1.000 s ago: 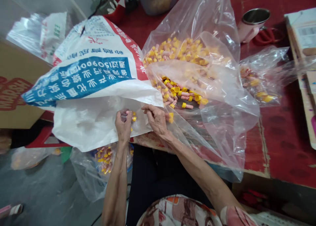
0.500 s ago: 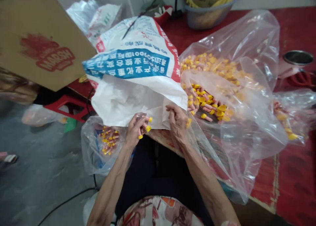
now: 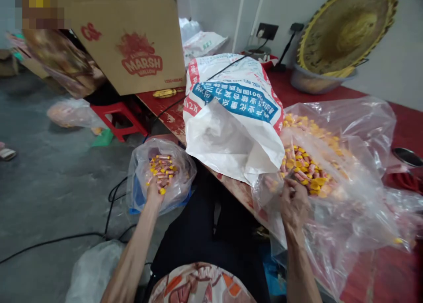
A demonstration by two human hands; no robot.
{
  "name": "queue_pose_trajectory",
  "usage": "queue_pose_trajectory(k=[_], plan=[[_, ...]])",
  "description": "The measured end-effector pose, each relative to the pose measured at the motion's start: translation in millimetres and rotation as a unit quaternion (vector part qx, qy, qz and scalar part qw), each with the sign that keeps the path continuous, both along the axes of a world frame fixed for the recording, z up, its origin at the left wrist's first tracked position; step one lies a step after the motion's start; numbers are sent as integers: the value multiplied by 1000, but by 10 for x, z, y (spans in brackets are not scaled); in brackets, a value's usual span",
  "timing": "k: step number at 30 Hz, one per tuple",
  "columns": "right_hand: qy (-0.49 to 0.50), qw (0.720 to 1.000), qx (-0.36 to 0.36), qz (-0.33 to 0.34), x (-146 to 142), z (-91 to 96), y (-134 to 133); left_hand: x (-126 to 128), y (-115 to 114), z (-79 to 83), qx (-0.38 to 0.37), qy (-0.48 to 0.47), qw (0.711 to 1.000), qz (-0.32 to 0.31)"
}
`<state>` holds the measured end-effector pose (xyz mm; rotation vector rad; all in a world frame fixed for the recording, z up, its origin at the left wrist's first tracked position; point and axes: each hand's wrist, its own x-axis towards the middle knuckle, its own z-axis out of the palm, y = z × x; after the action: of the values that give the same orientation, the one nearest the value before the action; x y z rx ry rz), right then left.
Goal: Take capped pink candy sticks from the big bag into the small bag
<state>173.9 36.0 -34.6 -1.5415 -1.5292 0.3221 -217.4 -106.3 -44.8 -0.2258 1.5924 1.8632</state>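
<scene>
My left hand (image 3: 154,192) reaches into a clear plastic bag (image 3: 137,173) lining a blue container at the lower left. Small pink sticks with yellow caps (image 3: 164,167) fill it around my fingertips, which are partly hidden and blurred. Beside the front corner of a large clear bag (image 3: 366,117), my right hand (image 3: 294,199) is closed, thumb and fingers pinched together; what they hold is unclear. More yellow-capped pink sticks (image 3: 309,168) lie heaped in that large bag. Between the hands, a white printed sack (image 3: 231,148) lies on the red table with its mouth facing me.
A cardboard box (image 3: 148,51) stands at the table's far left, near a seated person and a red stool (image 3: 124,117). A basin (image 3: 312,82) sits at the back by the wall. Black cable (image 3: 109,206) loops over the floor, and a mirror-like round object (image 3: 408,156) is at right.
My left hand has moved from the sack's mouth, where it held several yellow-capped sticks, down into the lined container. My right hand has left the sack's edge for the large clear bag. The view has shifted.
</scene>
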Motion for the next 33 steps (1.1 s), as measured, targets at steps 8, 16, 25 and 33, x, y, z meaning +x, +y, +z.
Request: queue_pose_trajectory(k=[8,16,25,33], plan=[[-64,995,8,70,-206,-192,-83,1096,333,324,118,190,946,-234],[17,998,-64,22,-101,-132,-152,1524,1199,1,14,562,729,-390],[-49,996,-18,75,-86,-111,87,1396,1268,-297,46,646,667,-367],[-130,960,-26,246,-517,72,64,1393,1366,-316,60,635,693,-337]])
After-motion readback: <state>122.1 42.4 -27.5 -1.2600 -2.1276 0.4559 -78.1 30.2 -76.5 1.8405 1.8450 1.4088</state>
